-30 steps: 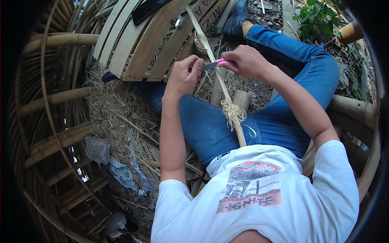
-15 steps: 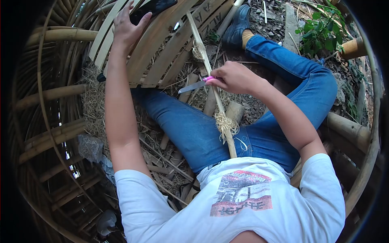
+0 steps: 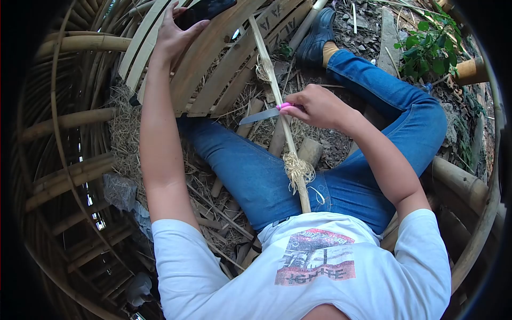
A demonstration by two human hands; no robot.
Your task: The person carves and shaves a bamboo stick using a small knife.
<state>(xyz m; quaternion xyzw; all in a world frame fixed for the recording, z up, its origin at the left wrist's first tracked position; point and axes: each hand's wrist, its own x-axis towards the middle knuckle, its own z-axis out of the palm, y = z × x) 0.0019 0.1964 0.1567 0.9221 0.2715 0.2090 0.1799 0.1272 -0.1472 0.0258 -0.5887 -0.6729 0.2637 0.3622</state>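
Observation:
My left hand (image 3: 178,32) reaches to the wooden slatted crate at the top, its thumb and fingers around the near end of a black phone (image 3: 207,12). My right hand (image 3: 314,105) is closed on the pink handle of a knife (image 3: 260,115), whose blade points left across a long pale stick (image 3: 271,73). That stick runs from the crate down to my waist, between my legs. Curled shavings (image 3: 298,169) cling to it near my lap, and a smaller tuft (image 3: 261,70) hangs higher up.
The slatted crate (image 3: 216,72) stands beyond my left leg. Dry straw (image 3: 125,133) and plastic scraps (image 3: 120,191) lie at the left, before a bamboo frame (image 3: 69,125). Cut bamboo pieces (image 3: 311,151) lie between my legs. A green plant (image 3: 432,50) grows at the upper right.
My left hand has moved from beside the blade up to the phone and now grips it. My right hand has come slightly lower with the knife.

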